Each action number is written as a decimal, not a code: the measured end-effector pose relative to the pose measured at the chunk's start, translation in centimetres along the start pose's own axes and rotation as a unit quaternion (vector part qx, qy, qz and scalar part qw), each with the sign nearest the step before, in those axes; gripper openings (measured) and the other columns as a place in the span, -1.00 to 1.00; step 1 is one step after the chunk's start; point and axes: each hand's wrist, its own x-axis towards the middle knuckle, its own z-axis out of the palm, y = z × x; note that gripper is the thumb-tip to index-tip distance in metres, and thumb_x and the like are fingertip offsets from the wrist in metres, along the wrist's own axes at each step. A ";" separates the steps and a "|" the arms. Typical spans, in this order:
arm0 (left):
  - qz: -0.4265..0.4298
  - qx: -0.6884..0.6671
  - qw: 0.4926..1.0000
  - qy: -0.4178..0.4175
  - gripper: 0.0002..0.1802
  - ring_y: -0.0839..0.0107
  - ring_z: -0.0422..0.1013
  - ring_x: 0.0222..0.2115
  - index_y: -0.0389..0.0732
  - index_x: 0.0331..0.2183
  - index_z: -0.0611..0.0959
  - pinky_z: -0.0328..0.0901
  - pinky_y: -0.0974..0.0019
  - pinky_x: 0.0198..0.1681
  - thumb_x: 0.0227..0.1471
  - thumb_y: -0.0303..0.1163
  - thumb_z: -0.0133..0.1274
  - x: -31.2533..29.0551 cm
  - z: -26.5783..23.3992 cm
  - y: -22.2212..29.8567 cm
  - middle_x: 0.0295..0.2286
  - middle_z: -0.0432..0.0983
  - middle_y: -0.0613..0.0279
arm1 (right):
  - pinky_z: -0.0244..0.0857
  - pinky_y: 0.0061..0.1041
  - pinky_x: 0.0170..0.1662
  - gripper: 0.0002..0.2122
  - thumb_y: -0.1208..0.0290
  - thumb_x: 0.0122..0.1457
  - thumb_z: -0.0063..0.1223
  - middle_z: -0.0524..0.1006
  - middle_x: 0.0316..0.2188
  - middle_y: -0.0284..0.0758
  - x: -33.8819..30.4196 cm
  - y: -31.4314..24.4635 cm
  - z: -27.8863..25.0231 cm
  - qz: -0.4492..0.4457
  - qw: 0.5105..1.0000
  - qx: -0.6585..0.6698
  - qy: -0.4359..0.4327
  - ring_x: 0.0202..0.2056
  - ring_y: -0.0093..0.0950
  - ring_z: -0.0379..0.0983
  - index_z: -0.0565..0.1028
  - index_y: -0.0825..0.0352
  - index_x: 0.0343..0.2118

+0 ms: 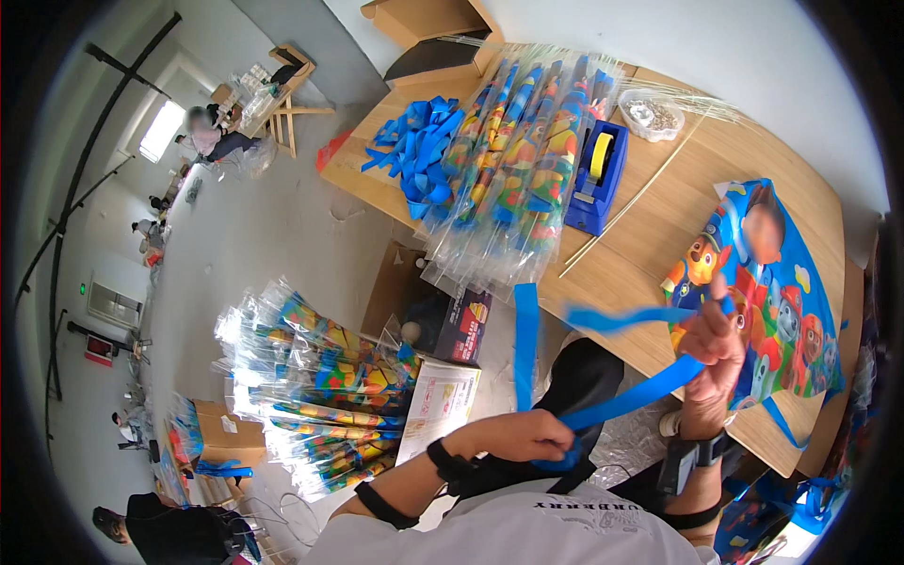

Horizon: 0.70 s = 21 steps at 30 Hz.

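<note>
Left hand (521, 435) pinches low end of long blue plastic ribbon strip (633, 395), right hand (713, 350) grips its upper part, strip taut between them at near edge of wooden table (659, 226); cartoon-print blue kite (767, 282) just beyond right hand, blue tape dispenser (597, 177) mid-table, clear-wrapped kite packs (513, 169) toward left edge

Person wears white T-shirt w/ dark print across chest, dark trousers. Left hand (516, 435): bare, black wristband plus 2nd black band further up forearm. Right hand (711, 356): bare, black strap w/ small boxy black device at wrist.
</note>
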 end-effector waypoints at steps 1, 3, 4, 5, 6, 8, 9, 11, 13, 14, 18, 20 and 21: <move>0.008 0.001 1.000 -0.009 -0.85 0.17 0.39 -0.40 -0.33 -0.40 0.51 0.26 0.27 -0.30 0.07 -0.42 0.06 -1.0 -0.4 -0.6 -0.44 0.44 0.09 | 0.13 -0.69 -0.60 -0.59 0.40 0.27 -0.08 0.29 -0.57 -0.46 0.3 -0.9 -0.2 -0.018 1.000 0.000 -0.022 -0.65 -0.73 0.18 0.23 0.49 0.12; -0.012 0.019 0.997 0.075 -0.82 0.26 0.42 -0.40 -0.32 -0.37 0.55 0.30 0.31 -0.28 0.06 -0.38 0.10 -3.4 -2.9 -1.0 -0.38 0.51 0.14 | 0.06 -0.71 -0.63 -0.67 0.38 0.28 -0.11 0.28 -0.60 -0.47 0.9 -1.4 -1.6 -0.010 0.995 -0.091 0.043 -0.67 -0.73 0.15 0.31 0.46 0.03; -0.023 0.043 0.984 0.170 -0.83 0.32 0.43 -0.42 -0.32 -0.38 0.57 0.32 0.32 -0.29 0.05 -0.39 0.11 -4.5 -4.7 -1.2 -0.39 0.53 0.15 | -0.01 -0.72 -0.66 -0.74 0.36 0.30 -0.13 0.26 -0.64 -0.48 1.3 -1.0 -2.4 0.001 0.979 -0.177 0.105 -0.70 -0.73 0.12 0.39 0.44 -0.06; -0.033 0.065 0.962 0.262 -0.84 0.37 0.44 -0.44 -0.31 -0.38 0.58 0.34 0.34 -0.30 0.05 -0.40 0.11 -5.5 -6.7 -1.4 -0.40 0.55 0.17 | -0.10 -0.72 -0.69 -0.77 0.32 0.29 -0.10 0.24 -0.71 -0.49 1.5 0.6 -3.0 -0.003 0.945 -0.255 0.207 -0.74 -0.73 0.06 0.46 0.40 -0.21; -0.057 0.052 0.932 0.355 -0.84 0.36 0.44 -0.48 -0.31 -0.42 0.58 0.33 0.32 -0.34 0.00 -0.40 0.12 -6.0 -8.9 -1.2 -0.47 0.53 0.18 | -0.11 -0.72 -0.70 -0.77 0.30 0.28 -0.08 0.26 -0.71 -0.49 1.4 2.1 -4.0 0.007 0.912 -0.313 0.265 -0.74 -0.73 0.07 0.48 0.39 -0.25; -0.118 0.016 0.891 0.438 -0.83 0.30 0.43 -0.54 -0.31 -0.49 0.58 0.31 0.28 -0.41 -0.05 -0.39 0.14 -7.3 -13.0 0.4 -0.57 0.50 0.16 | -0.12 -0.71 -0.70 -0.77 0.29 0.27 -0.05 0.31 -0.72 -0.47 1.5 4.9 -5.0 0.007 0.843 -0.429 0.324 -0.74 -0.72 0.09 0.50 0.38 -0.32; -0.150 -0.009 0.893 0.424 -0.81 0.26 0.42 -0.57 -0.31 -0.53 0.56 0.30 0.26 -0.43 -0.06 -0.38 0.14 -7.6 -14.5 1.1 -0.60 0.48 0.12 | -0.11 -0.71 -0.70 -0.77 0.29 0.26 -0.04 0.33 -0.72 -0.45 1.5 5.6 -5.4 -0.009 0.805 -0.491 0.332 -0.74 -0.72 0.10 0.50 0.38 -0.35; -0.175 0.107 0.911 0.357 -0.83 0.34 0.42 -0.56 -0.32 -0.49 0.58 0.30 0.31 -0.44 -0.03 -0.40 0.12 -8.4 -16.1 1.5 -0.57 0.51 0.13 | 0.03 -0.64 -0.67 -0.78 0.31 0.26 -0.03 0.36 -0.72 -0.43 1.5 5.5 -8.3 -0.023 0.748 -0.580 0.323 -0.72 -0.68 0.21 0.51 0.39 -0.35; -0.196 0.289 0.890 0.292 -0.86 0.33 0.45 -0.56 -0.33 -0.46 0.59 0.31 0.31 -0.43 -0.03 -0.43 0.11 -6.5 -16.5 2.5 -0.53 0.52 0.07 | 0.17 -0.44 -0.63 -0.80 0.32 0.22 0.02 0.39 -0.72 -0.31 0.8 4.7 -12.4 -0.078 0.565 -0.763 0.303 -0.70 -0.46 0.34 0.48 0.38 -0.41; -0.150 0.277 0.898 0.306 -0.87 0.27 0.46 -0.54 -0.33 -0.46 0.58 0.32 0.29 -0.42 -0.03 -0.44 0.11 -4.5 -16.0 3.2 -0.52 0.52 0.05 | 0.20 -0.33 -0.60 -0.81 0.33 0.19 0.04 0.40 -0.70 -0.23 0.3 4.2 -14.0 -0.100 0.437 -0.858 0.252 -0.66 -0.33 0.38 0.44 0.37 -0.45; 0.017 0.217 0.920 0.327 -0.83 0.15 0.47 -0.42 -0.32 -0.35 0.53 0.35 0.23 -0.38 -0.03 -0.48 0.13 5.2 -13.6 4.2 -0.46 0.49 0.02 | 0.24 -0.16 -0.48 -0.78 0.39 0.09 0.10 0.41 -0.61 -0.11 1.0 5.3 -10.9 -0.088 0.351 -0.925 0.113 -0.52 -0.07 0.41 0.31 0.35 -0.55; 0.089 0.234 0.907 0.338 -0.76 0.08 0.45 -0.33 -0.31 -0.26 0.50 0.37 0.20 -0.32 -0.03 -0.50 0.13 11.7 -13.5 2.8 -0.35 0.46 -0.01 | 0.24 -0.16 -0.47 -0.78 0.40 0.09 0.11 0.41 -0.60 -0.11 1.0 4.9 -10.8 -0.081 0.371 -0.918 0.115 -0.51 -0.07 0.41 0.31 0.35 -0.55; 0.122 0.229 0.898 0.356 -0.72 0.05 0.44 -0.28 -0.31 -0.23 0.48 0.38 0.17 -0.29 -0.03 -0.50 0.13 14.7 -13.9 2.6 -0.29 0.45 -0.02 | 0.24 -0.16 -0.46 -0.79 0.42 0.08 0.11 0.40 -0.60 -0.11 1.0 4.8 -10.6 -0.081 0.408 -0.898 0.140 -0.51 -0.06 0.40 0.32 0.36 -0.54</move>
